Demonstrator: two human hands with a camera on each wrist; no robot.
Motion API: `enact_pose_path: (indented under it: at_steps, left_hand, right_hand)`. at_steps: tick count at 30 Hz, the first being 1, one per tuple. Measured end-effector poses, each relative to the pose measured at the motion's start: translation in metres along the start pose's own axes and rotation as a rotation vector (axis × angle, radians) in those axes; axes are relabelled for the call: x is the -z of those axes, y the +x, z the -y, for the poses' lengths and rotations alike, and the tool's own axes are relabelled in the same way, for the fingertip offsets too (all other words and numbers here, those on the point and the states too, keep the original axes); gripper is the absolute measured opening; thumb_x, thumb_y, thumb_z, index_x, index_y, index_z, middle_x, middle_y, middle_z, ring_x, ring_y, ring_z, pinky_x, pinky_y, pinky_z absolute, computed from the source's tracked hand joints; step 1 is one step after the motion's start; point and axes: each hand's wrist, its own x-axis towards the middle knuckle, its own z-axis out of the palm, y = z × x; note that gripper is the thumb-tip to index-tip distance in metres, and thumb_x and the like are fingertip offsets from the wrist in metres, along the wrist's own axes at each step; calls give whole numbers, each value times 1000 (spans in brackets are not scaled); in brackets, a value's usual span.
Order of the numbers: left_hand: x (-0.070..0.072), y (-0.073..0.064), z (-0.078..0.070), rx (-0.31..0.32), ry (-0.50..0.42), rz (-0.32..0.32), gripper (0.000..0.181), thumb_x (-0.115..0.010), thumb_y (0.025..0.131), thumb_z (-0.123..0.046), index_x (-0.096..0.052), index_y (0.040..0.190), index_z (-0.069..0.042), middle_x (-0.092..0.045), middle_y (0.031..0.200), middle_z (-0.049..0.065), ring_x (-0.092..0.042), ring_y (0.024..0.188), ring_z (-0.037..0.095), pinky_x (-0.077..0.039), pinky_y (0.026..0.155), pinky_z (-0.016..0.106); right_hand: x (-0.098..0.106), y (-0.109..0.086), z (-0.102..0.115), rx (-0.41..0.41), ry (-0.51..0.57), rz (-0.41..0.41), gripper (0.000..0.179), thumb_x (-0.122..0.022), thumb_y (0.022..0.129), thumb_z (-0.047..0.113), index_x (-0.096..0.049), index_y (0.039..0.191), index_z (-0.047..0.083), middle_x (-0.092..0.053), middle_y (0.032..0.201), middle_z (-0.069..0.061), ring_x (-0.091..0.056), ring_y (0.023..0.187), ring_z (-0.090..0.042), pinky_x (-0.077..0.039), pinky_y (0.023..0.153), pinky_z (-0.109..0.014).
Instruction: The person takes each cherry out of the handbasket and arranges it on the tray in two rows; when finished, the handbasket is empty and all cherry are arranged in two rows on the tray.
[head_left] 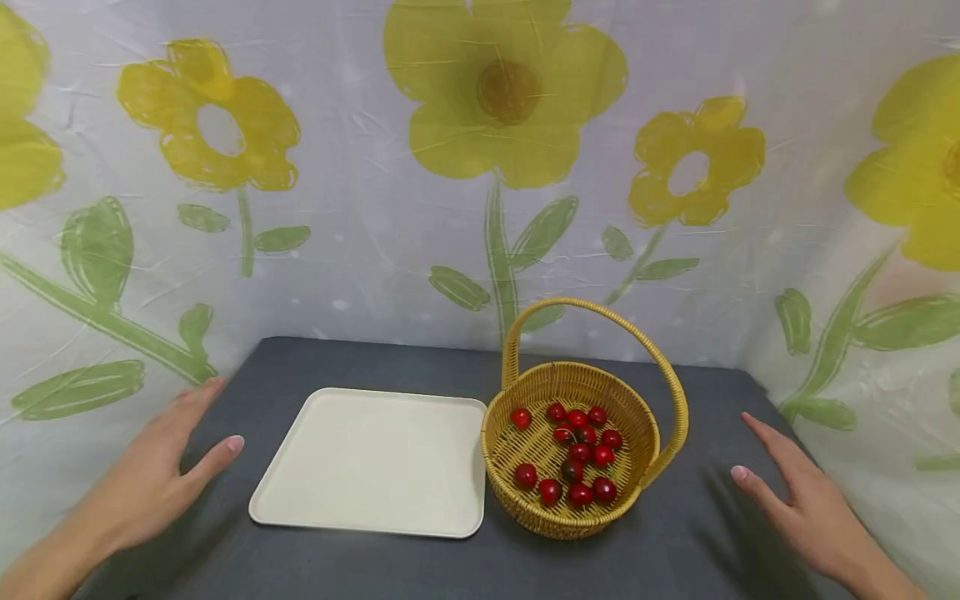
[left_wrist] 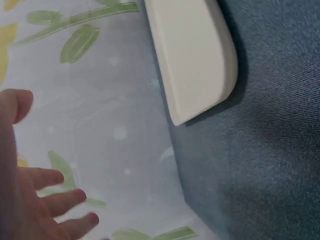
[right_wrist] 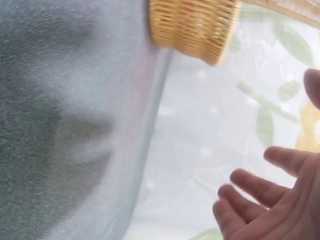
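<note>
A yellow wicker basket (head_left: 558,523) with a tall hooped handle stands right of centre on the table. Several dark red cherries (head_left: 580,452) lie loose on its woven bottom. Beside it, to the left, lies a cream rectangular tray (head_left: 375,462) with nothing on it. My left hand (head_left: 153,475) hovers left of the tray, thumb and fingers spread, holding nothing. On the other side, my right hand (head_left: 806,504) is held right of the basket, its fingers extended and apart from it. The right wrist view shows the basket's side (right_wrist: 192,30) beyond the fingers.
A dark grey cloth-like surface covers the table (head_left: 360,567). Behind and along both sides hangs a pale curtain (head_left: 337,250) printed with yellow flowers and green leaves. The basket's handle rises well above its rim.
</note>
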Motion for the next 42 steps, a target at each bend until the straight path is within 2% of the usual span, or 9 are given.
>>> enact_pose_path:
  at_steps: [3,5,7,10,14,20,29,36,42]
  left_hand:
    - [6,-2,-4,18,-64,-13,86,-74,105,-30,-25,176,-31,-37,177,16,-22,168,13,-5,132,18]
    - [9,-2,-11,10,-114,-25,85,-79,102,-25,-34,173,-34,-45,174,0,-27,156,-13,-12,117,0]
    - [9,1,-20,-20,-205,-25,82,-81,100,-16,-42,170,-31,-52,168,-10,-33,145,-26,-21,111,-3]
    - [7,7,-35,-105,-384,13,79,-78,97,2,-48,167,-18,-57,165,-8,-47,148,-11,-38,111,3]
    - [-4,19,-56,-189,-600,98,74,-72,97,13,-49,164,-6,-61,161,8,-56,148,5,-47,111,11]
    - [-31,46,-95,-243,-784,211,64,-73,98,9,-56,159,-5,-65,156,10,-62,145,15,-52,111,18]
    - [-76,79,-153,-246,-804,334,56,-84,97,-14,-67,151,-15,-73,145,0,-71,135,18,-57,109,26]
    - [-115,97,-185,-275,-812,405,53,-88,95,-23,-72,145,-17,-76,140,-1,-74,130,24,-58,108,31]
    - [-135,120,-211,-328,-744,427,50,-88,94,-28,-75,141,-13,-78,136,-1,-76,123,13,-61,106,40]
  right_hand:
    - [5,-1,0,33,70,-43,71,-66,111,20,-34,173,29,-46,170,8,-38,143,18,-22,108,4]
    - [7,2,2,52,129,-59,67,-65,111,15,-38,172,27,-47,163,25,-40,133,27,-32,100,5]
    - [8,5,6,48,180,-51,63,-60,113,13,-39,171,26,-46,156,37,-44,133,26,-40,97,2]
    - [5,12,13,35,228,-51,58,-55,115,13,-41,170,25,-51,152,38,-50,131,24,-45,94,0]
    - [-4,24,22,49,334,-63,54,-49,117,10,-42,169,20,-59,150,28,-56,133,16,-47,99,-3]
    - [-22,42,31,69,417,-47,51,-44,119,12,-42,170,16,-60,147,25,-59,131,12,-46,102,-4]
    - [-55,61,39,48,564,-5,48,-40,121,18,-42,169,12,-61,148,23,-61,132,8,-50,103,-9]
    - [-83,68,38,-23,589,-13,51,-42,120,21,-39,170,9,-56,158,-27,-62,127,7,-53,98,-12]
    - [-97,74,38,-114,642,-2,55,-40,121,32,-34,172,11,-52,161,-30,-65,123,3,-56,94,-17]
